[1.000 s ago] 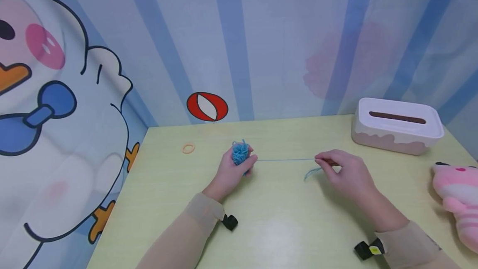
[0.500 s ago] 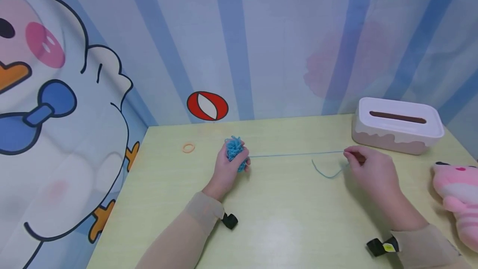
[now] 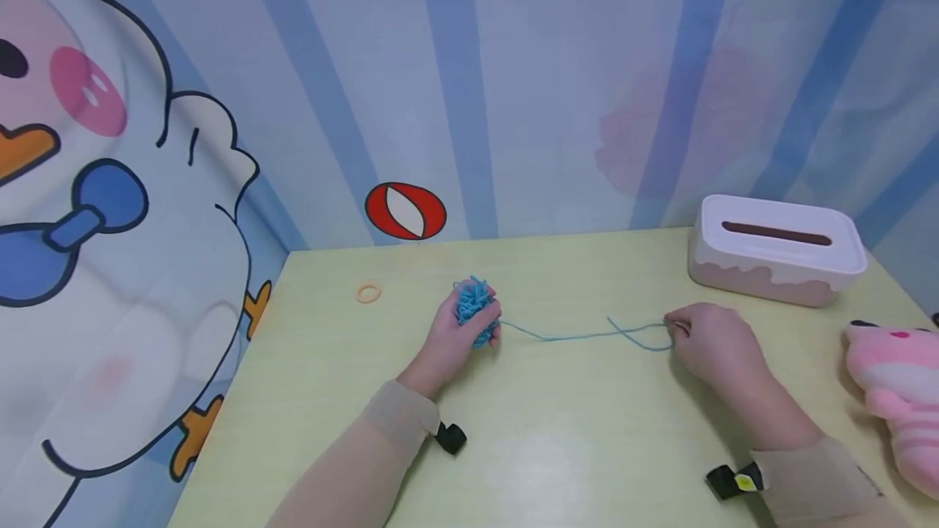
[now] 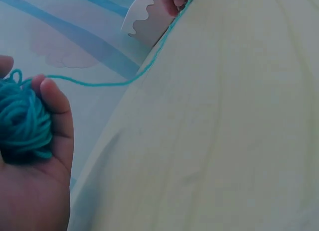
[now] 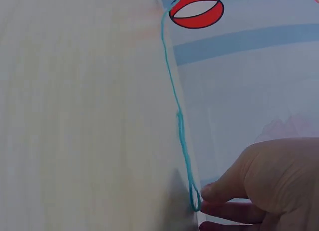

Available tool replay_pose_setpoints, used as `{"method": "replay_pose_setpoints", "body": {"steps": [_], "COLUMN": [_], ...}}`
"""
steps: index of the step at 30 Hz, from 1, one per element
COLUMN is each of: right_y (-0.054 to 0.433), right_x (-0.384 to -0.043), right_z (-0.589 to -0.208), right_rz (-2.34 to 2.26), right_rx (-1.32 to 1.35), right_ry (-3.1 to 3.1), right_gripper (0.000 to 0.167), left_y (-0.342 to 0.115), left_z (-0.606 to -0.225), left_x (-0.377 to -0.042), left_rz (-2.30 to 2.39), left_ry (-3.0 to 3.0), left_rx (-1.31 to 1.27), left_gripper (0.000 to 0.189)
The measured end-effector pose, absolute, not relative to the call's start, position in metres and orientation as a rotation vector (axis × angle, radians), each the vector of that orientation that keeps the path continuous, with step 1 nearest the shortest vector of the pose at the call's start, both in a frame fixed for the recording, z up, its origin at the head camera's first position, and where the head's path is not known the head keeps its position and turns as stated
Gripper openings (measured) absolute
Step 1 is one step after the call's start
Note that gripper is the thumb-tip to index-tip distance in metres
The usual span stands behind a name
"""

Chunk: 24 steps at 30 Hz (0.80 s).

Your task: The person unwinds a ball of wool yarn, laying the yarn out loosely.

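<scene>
A small ball of blue yarn sits in my left hand, fingers and thumb curled round it. In the left wrist view the yarn ball rests against the palm, loose loops at its top. One strand runs from it to the right, sagging slightly. At its other end my right hand pinches the strand between thumb and fingertips. The strand's loose tail crosses back under it to the left. The right wrist view shows a narrow yarn loop at the fingertips of my right hand.
A thin orange ring lies on the pale table, left of the yarn ball. At the back right stands a white and pink tissue box. A pink plush toy lies at the right edge. Printed cloth hangs behind the table.
My right hand has moved right, drawing out more strand from the ball, then slightly back. The strand was taut and now sags. My left hand shifted slightly left and back.
</scene>
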State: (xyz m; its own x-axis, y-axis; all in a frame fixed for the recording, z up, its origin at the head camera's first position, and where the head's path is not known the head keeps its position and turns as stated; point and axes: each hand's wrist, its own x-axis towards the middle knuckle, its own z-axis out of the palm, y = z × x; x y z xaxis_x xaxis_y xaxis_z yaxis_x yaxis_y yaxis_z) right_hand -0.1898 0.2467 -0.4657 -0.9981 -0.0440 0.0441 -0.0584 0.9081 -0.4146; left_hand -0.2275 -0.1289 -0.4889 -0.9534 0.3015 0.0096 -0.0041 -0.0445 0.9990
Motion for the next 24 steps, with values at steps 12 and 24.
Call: {"method": "replay_pose_setpoints", "body": {"steps": [12, 24], "right_y": [0.129, 0.093], "right_x": [-0.188, -0.201], "right_z": [-0.478, -0.483], "right_rz": [1.242, 1.416], "right_rx": [0.611, 0.484], "right_ry": [-2.667, -2.729], "right_gripper": [0.049, 0.02], "left_y": [-0.128, -0.128], "left_z": [-0.491, -0.487], "left_x": [-0.227, -0.225], "left_rz": [2.059, 2.172], "left_ry": [1.924, 1.675], "left_rx": [0.389, 0.449], "left_gripper": [0.057, 0.045]}}
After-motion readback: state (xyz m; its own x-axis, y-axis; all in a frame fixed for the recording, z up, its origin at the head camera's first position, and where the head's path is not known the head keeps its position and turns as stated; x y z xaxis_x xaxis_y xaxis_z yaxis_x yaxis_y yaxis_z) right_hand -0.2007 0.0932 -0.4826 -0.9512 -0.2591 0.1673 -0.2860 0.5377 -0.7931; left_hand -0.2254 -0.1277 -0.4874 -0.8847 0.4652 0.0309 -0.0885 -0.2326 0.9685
